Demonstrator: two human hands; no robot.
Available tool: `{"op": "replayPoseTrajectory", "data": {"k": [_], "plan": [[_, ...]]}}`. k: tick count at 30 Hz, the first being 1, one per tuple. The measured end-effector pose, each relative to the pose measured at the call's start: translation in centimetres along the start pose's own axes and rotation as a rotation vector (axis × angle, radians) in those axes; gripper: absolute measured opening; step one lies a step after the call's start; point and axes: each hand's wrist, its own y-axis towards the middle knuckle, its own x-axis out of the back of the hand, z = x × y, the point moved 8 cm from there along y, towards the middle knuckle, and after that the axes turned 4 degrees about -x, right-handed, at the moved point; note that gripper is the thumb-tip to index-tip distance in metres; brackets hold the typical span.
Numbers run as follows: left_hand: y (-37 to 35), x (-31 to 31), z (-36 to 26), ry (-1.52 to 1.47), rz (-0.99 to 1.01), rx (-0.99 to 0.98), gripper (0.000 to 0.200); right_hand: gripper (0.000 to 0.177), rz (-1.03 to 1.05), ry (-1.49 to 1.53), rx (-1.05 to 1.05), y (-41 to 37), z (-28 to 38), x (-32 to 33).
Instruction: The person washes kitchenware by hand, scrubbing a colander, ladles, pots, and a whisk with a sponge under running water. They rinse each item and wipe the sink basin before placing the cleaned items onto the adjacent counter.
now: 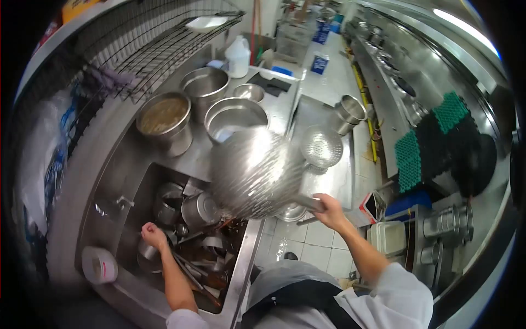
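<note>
White lettering on the blue packet was too small to read, as was the pink mark on the white container beside the sink. The right hand's grip was closed around the handle of a large, blurred metal strainer, raised over the sink's far corner and partly blocking the steel surface and 1 wide pot. The left hand was just above a small pot in the sink, whether gripping it I couldn't tell.
</note>
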Motion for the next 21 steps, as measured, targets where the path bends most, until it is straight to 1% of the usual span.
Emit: {"op": "replayPoseTrajectory", "data": {"k": [1, 2, 3, 4, 5, 6, 7, 8, 10, 11, 12, 14, 17, 18, 19, 20, 21], "plan": [[-0.9, -1.9, 3.4, 0.059, -0.035, -0.059, 0.019, 0.024, -0.046, 0.034, -0.102, -1.3, -1.2, 1.0], [-2.2, 0.0, 7.0, 0.150, -0.080, -0.096, 0.021, 0.020, -0.074, 0.020, -0.163, -2.6, -3.6, 1.6], [-3.5, 2.2, 5.0, 0.189, 0.178, 0.102, 0.027, 0.017, -0.079, 0.010, -0.224, -3.7, -6.2, 1.9], [-6.2, 5.7, 2.7, 0.434, -0.011, 0.223, 0.034, 0.016, -0.161, -0.047, -0.263, -4.2, -7.9, 2.1], [-7.4, 6.4, 3.4, 0.547, 0.098, 0.337, 0.040, 0.014, -0.184, 0.051, -0.216, -4.7, -10.6, 1.5], [-8.8, 7.7, 3.0, 0.574, 0.122, 0.467, 0.044, 0.010, -0.145, 0.287, -0.484, -5.0, -12.0, 0.2], [-11.6, 9.9, 5.5, 0.642, 0.060, 0.602, 0.047, 0.013, -0.104, 0.560, -0.633, -3.2, -8.7, -2.3], [-13.3, 9.6, 6.1, 0.670, 0.035, 0.693, 0.050, 0.013, -0.073, 0.693, -0.768, -2.9, -10.5, -3.6], [-15.5, 10.4, 6.8, 0.568, 0.127, 0.661, 0.054, 0.010, -0.016, 1.042, -0.877, -1.5, -13.8, -6.3], [-16.2, 10.7, 6.4, 0.570, 0.108, 0.637, 0.053, 0.005, -0.006, 1.238, -0.928, -0.5, -16.9, -7.8], [-16.5, 11.2, 5.5, 0.576, 0.073, 0.590, 0.052, 0.009, 0.091, 1.530, -0.962, 0.6, -19.8, -9.3], [-16.8, 11.8, 3.1, 0.582, 0.023, 0.486, 0.051, 0.017, 0.081, 1.804, -1.053, 3.0, -23.1, -11.0], [-17.5, 11.0, 1.0, 0.544, -0.009, 0.301, 0.047, 0.025, 0.046, 1.671, -1.163, 4.9, -27.1, -12.0], [-17.6, 10.6, 0.4, 0.523, -0.013, 0.227, 0.045, 0.028, 0.038, 1.470, -1.164, 5.8, -28.8, -11.8], [-17.7, 9.9, 0.4, 0.468, 0.037, 0.227, 0.041, 0.031, 0.026, 1.271, -1.155, 6.8, -30.5, -11.3], [-18.1, 9.0, 1.3, 0.401, 0.092, 0.305, 0.041, 0.035, 0.013, 1.072, -1.141, 8.0, -32.4, -10.5], [-18.6, 7.9, 2.1, 0.331, 0.151, 0.382, 0.041, 0.038, 0.023, 0.607, -1.051, 10.2, -35.6, -8.5]]}}
